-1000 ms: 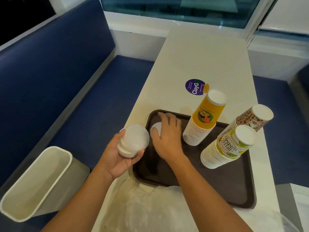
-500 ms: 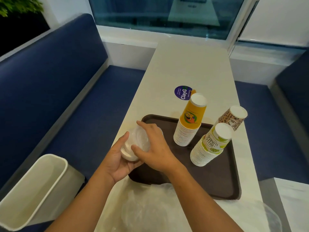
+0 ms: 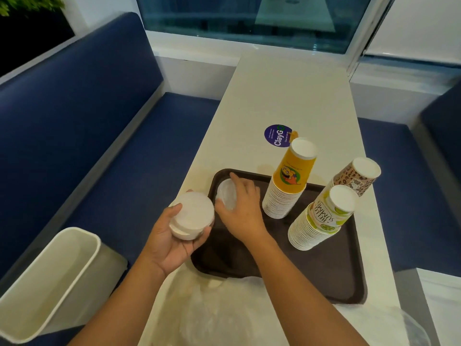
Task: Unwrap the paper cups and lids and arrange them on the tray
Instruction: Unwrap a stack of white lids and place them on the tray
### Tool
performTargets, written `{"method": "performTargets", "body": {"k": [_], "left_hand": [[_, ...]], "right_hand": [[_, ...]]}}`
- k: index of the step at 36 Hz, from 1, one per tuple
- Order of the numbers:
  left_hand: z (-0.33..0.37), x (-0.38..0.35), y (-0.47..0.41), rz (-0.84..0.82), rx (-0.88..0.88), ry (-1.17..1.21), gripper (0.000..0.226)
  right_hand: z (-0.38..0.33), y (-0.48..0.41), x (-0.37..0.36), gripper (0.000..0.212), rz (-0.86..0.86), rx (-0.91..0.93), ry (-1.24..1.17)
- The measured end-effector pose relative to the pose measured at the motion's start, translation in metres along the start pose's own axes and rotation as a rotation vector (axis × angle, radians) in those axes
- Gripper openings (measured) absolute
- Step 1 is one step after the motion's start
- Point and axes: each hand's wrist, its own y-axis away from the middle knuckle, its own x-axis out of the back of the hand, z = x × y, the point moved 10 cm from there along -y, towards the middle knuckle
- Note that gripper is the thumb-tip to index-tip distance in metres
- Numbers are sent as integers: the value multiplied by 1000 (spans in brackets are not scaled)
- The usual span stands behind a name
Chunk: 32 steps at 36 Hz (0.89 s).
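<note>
A dark brown tray (image 3: 331, 283) lies on the white table. On it stand three upside-down stacks of paper cups: a yellow stack (image 3: 289, 181), a green-and-white stack (image 3: 321, 218) and a brown patterned stack (image 3: 356, 176) behind it. My left hand (image 3: 172, 243) grips a short stack of white lids (image 3: 192, 216) just left of the tray. My right hand (image 3: 239, 208) holds a single clear lid (image 3: 225, 193) at the tray's far left corner, thumb and fingers around its edge.
Crumpled clear plastic wrapping (image 3: 224, 313) lies on the table's near end, over the tray's front edge. A white waste bin (image 3: 45, 283) stands on the floor at the left, by the blue bench (image 3: 74, 116). A purple round sticker (image 3: 278, 135) sits beyond the tray.
My right hand took a lid from the stack in my left hand and moved it right and forward onto the tray's far left corner. My left hand stayed beside the tray.
</note>
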Motion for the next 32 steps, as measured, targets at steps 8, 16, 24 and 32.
{"method": "performTargets", "body": {"k": [8,16,24,32], "left_hand": [[13,14,1,-23,-32,-56,98],[18,18,3,2,-65,-32,52],[16,12,2,6,-61,-8,48],[12,11,-4,11,-32,-14,54]], "right_hand": [[24,-23,-48,81,-137,130,491],[20,-27,-50,81,-109,171,540],[36,-29,-49,80,-107,52,438],[40,-31,-56,78,-183,60,465]]}}
